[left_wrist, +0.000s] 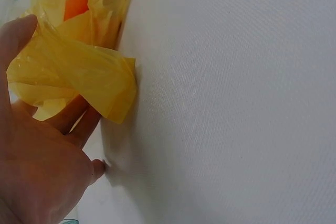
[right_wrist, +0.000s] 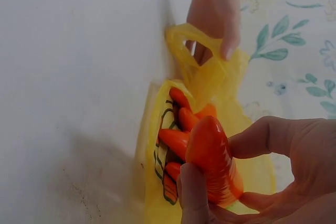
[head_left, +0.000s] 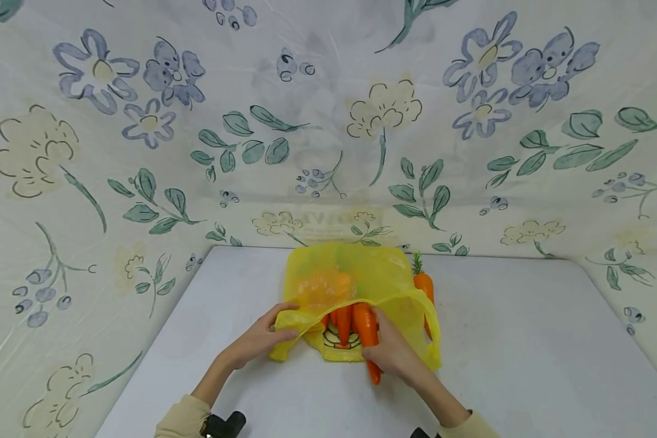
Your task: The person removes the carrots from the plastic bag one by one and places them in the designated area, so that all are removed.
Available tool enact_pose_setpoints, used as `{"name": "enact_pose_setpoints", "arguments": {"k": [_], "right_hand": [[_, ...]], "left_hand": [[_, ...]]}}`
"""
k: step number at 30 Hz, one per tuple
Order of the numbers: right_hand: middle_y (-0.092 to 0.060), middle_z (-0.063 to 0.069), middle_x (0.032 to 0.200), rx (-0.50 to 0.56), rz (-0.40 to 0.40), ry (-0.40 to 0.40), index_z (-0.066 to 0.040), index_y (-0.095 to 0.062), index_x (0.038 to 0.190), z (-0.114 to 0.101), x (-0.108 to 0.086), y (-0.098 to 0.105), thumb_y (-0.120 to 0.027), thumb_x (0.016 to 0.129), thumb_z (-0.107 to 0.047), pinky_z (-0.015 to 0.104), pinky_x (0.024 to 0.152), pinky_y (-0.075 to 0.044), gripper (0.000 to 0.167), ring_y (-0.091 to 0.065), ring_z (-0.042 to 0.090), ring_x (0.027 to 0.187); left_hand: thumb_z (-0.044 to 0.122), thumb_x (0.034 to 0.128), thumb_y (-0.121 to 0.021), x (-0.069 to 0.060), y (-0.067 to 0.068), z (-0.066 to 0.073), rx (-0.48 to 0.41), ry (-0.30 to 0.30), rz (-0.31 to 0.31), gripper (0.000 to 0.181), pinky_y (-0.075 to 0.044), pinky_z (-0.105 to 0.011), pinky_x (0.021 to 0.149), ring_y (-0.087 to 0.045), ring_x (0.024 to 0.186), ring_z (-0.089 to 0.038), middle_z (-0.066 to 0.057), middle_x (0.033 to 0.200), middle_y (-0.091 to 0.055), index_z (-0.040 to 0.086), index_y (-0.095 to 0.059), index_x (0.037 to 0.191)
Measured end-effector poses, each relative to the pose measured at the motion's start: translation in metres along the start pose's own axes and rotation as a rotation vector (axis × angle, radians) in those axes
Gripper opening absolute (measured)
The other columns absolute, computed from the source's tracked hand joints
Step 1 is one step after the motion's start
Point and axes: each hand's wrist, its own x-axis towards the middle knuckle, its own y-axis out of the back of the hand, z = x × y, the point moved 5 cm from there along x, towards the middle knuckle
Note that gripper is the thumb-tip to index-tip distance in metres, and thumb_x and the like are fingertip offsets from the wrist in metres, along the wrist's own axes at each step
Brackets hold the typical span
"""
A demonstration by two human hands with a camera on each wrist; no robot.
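Note:
A yellow plastic bag (head_left: 356, 258) lies on its side, mouth toward the person, with several orange carrots (head_left: 343, 322) inside. My left hand (head_left: 254, 340) holds the left side of its mouth; in the left wrist view the thin plastic (left_wrist: 100, 77) lies between thumb and fingers of the hand (left_wrist: 47, 161). At the mouth, my right hand (head_left: 395, 351) grips a large carrot (head_left: 367, 328), tip pointing out toward the person. The right wrist view shows thumb and fingers of this hand (right_wrist: 307, 166) around the carrot (right_wrist: 207, 153), beside other carrots (right_wrist: 173, 141).
Another carrot (head_left: 424, 285) with a green top lies at the bag's right side, partly behind the yellow handle. A white table (head_left: 514, 340) carries everything. Behind it and at both sides hangs a floral sheet (head_left: 328, 140).

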Motion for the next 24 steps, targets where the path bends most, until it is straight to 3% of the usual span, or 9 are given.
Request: {"name": "enact_pose_setpoints", "arguments": {"k": [5, 14, 24], "right_hand": [[-0.045, 0.019, 0.145, -0.015, -0.002, -0.036, -0.002, -0.025, 0.153, 0.002, -0.005, 0.001, -0.066, 0.079, 0.002, 0.046, 0.088, -0.054, 0.085, -0.053, 0.03, 0.109], [-0.043, 0.02, 0.146, -0.053, -0.005, -0.099, -0.005, -0.029, 0.152, 0.002, -0.012, 0.0, -0.068, 0.078, 0.001, 0.057, 0.101, -0.044, 0.084, -0.049, 0.032, 0.115], [-0.049, 0.02, 0.14, -0.102, -0.036, -0.115, -0.006, -0.032, 0.151, 0.0, -0.019, -0.002, -0.07, 0.078, 0.0, 0.055, 0.094, -0.049, 0.083, -0.053, 0.03, 0.108]], "left_hand": [[0.038, 0.0921, -0.065, 0.001, 0.0, 0.0, 0.006, -0.003, -0.006, 0.062, -0.028, -0.071, 0.106, -0.032, 0.137, -0.041, -0.017, 0.156, -0.033, 0.021, -0.042, 0.147], [0.041, 0.0907, -0.067, 0.002, 0.0, -0.003, 0.014, 0.012, 0.0, 0.062, -0.025, -0.071, 0.108, -0.031, 0.138, -0.039, -0.015, 0.156, -0.034, 0.024, -0.043, 0.145], [0.04, 0.0909, -0.067, 0.002, 0.0, -0.002, 0.006, 0.022, 0.001, 0.061, -0.024, -0.07, 0.109, -0.031, 0.138, -0.039, -0.015, 0.156, -0.033, 0.023, -0.044, 0.145]]}}
